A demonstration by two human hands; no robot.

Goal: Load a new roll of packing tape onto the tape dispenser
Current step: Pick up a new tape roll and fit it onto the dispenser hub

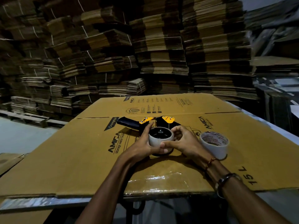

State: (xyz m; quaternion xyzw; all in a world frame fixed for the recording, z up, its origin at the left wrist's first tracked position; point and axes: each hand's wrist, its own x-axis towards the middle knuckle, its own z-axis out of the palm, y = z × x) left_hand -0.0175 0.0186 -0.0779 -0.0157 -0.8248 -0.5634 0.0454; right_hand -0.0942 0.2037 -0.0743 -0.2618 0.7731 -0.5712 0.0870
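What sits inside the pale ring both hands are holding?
Inside the pale ring shows the black hub of the tape dispenser, with a small centre pin. The ring's wall hides the hub's lower part.

Left forearm entering from 6 o'clock, angled toward 1 o'clock, left hand (145,143) fingers curled, thumb at 12 o'clock side, right forearm entering from 4 o'clock, banded at wrist, right hand (182,141) fingers curled, thumbs of both hands touching

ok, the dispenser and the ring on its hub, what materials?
Tape dispenser: likely glossy black plastic handle, with yellow plates, probably painted metal, showing screw heads. Ring on the hub: matte grey-white, looks like a bare cardboard core; no glossy tape layers visible.
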